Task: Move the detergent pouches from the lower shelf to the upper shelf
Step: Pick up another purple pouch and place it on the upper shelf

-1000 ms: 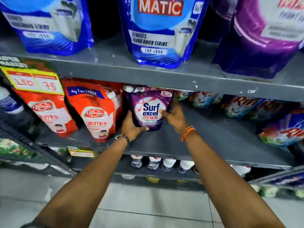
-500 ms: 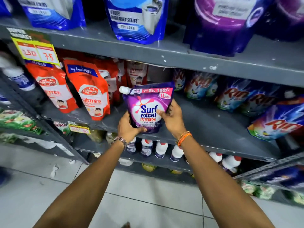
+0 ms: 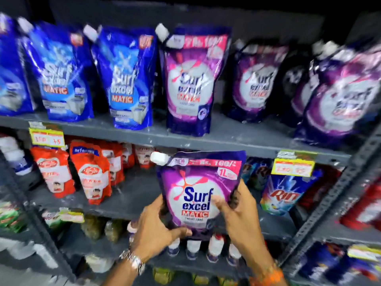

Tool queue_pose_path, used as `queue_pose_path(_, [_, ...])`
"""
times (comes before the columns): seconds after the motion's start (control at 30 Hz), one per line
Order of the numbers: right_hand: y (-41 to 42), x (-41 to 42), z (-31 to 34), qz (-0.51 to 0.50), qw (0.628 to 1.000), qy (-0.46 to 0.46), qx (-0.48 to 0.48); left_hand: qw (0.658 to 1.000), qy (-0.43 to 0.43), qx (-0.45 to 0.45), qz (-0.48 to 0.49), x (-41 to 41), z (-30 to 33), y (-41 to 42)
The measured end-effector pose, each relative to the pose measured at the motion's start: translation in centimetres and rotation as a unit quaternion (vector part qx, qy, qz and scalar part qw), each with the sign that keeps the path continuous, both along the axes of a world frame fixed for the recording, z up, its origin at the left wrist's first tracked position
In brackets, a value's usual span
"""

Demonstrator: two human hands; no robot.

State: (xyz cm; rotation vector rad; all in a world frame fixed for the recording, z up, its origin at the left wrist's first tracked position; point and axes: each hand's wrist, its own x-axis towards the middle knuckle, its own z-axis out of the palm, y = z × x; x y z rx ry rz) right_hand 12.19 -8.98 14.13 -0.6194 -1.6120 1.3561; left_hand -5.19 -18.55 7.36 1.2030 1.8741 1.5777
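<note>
A purple detergent pouch point(image 3: 198, 190) with a white spout cap is held upright in front of the lower shelf point(image 3: 127, 199), clear of it. My left hand point(image 3: 154, 230) grips its lower left corner and my right hand point(image 3: 239, 213) grips its right side. The pouch's top reaches the front edge of the upper shelf point(image 3: 237, 139). On that shelf stand purple pouches, one point(image 3: 191, 79) at the middle and others point(image 3: 253, 83) to the right, with blue pouches point(image 3: 127, 77) to the left.
Red soap refill pouches point(image 3: 92, 172) stand on the lower shelf at left, colourful Rin packs point(image 3: 286, 193) at right. Yellow price tags point(image 3: 292, 166) hang from the upper shelf edge. White-capped bottles point(image 3: 214, 244) sit on the shelf below. A slotted metal upright point(image 3: 338, 199) runs at right.
Both hands have lifted the purple pouch off the lower shelf and raised it toward the upper shelf. The view has tilted up, bringing the whole upper row of pouches into sight.
</note>
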Motion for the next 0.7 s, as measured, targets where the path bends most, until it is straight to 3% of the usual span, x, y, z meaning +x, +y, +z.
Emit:
queue_pose_path(0.2, [4.5,4.4,10.5,-0.047,0.993,0.068,0.086,0.994,0.046,0.092,-0.039,4.2,11.0,4.9])
queue_pose_path(0.4, [12.4,5.7,18.0,-0.070,0.989,0.073,0.108,0.988,0.094,0.099,-0.077,5.5,19.2,13.2])
queue_pose_path(0.7, [20.1,4.7,19.6,-0.113,0.989,0.016,0.091,0.995,0.070,0.047,-0.053,6.4,20.8,21.1])
